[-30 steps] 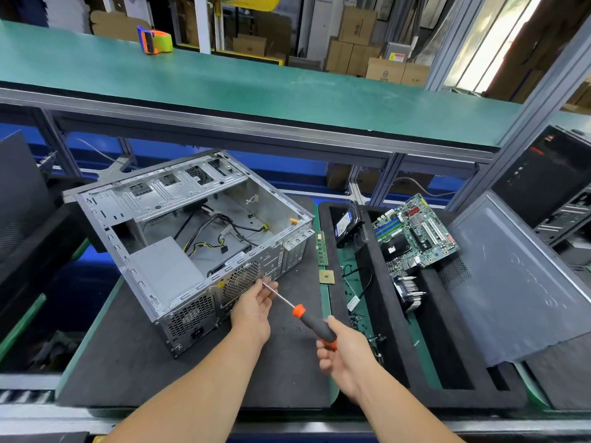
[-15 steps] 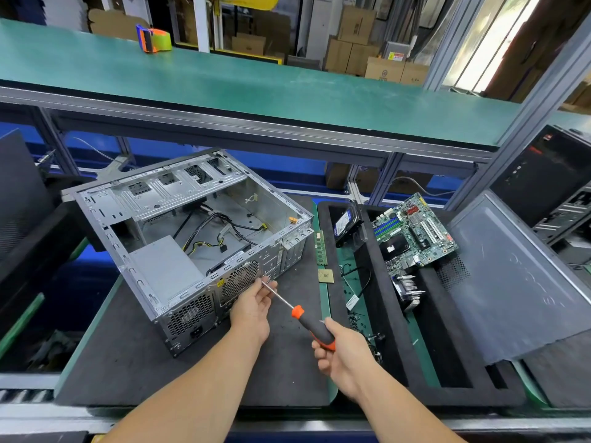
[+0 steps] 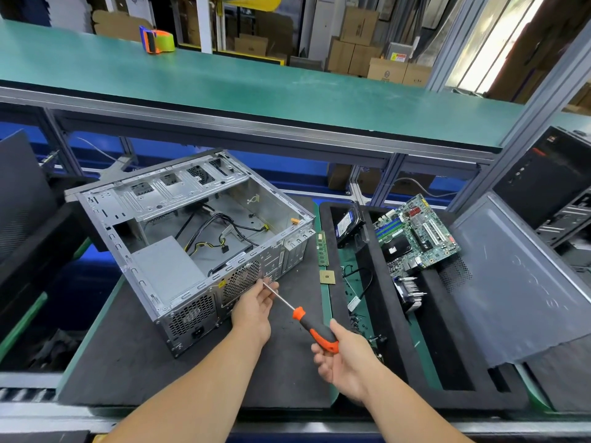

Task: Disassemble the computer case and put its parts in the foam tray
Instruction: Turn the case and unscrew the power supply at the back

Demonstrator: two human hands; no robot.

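Observation:
The open metal computer case (image 3: 179, 238) lies on a dark mat, with its power supply (image 3: 166, 266) and loose cables inside. My right hand (image 3: 343, 362) grips the orange and black handle of a screwdriver (image 3: 315, 329). Its tip reaches the case's rear panel, where my left hand (image 3: 254, 306) pinches the shaft near the tip. The black foam tray (image 3: 377, 282) to the right holds a motherboard (image 3: 415, 235), a hard drive (image 3: 347, 223), a heatsink (image 3: 409, 292) and small cables.
A RAM stick (image 3: 322, 249) and a CPU chip (image 3: 327, 277) lie between case and tray. The grey side panel (image 3: 524, 282) leans at the right. A green shelf (image 3: 256, 87) with a tape dispenser (image 3: 156, 39) runs overhead. Another black computer (image 3: 550, 180) stands far right.
Both hands and the screwdriver stay almost where they were at the case's rear panel; my right hand has shifted slightly on the handle.

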